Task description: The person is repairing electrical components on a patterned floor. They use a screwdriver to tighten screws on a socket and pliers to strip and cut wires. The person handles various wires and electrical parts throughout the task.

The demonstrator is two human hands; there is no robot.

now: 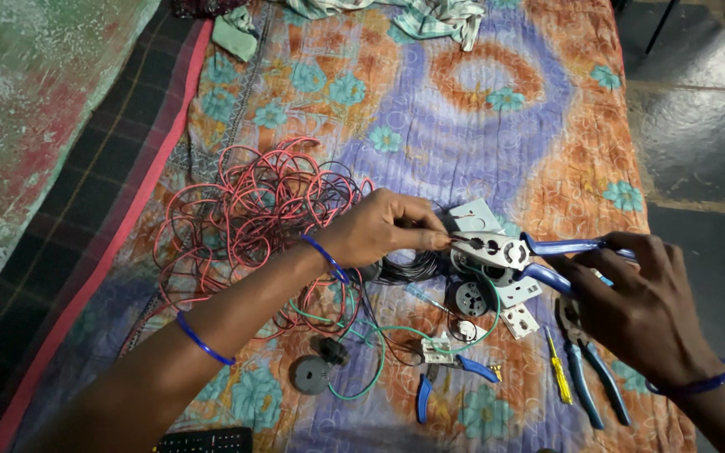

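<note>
A thin red wire end (pixel 456 238), pinched in the closed left hand (pixel 379 226) at the scene's middle, should be seated squarely in a notch of the blue-handled metal wire stripper (pixel 505 250), its handles clasped by the right hand (pixel 639 302), before being squeezed evenly.

- Honestly I can't spot a single package, box or wrapper anywhere on the patterned bedsheet (pixel 463 101).
- No labels or signs that I can make out either.
- No screens at all; the closest thing is a dark remote-looking slab (pixel 203 439) at the bottom edge, and it's too dim to tell much.
</note>
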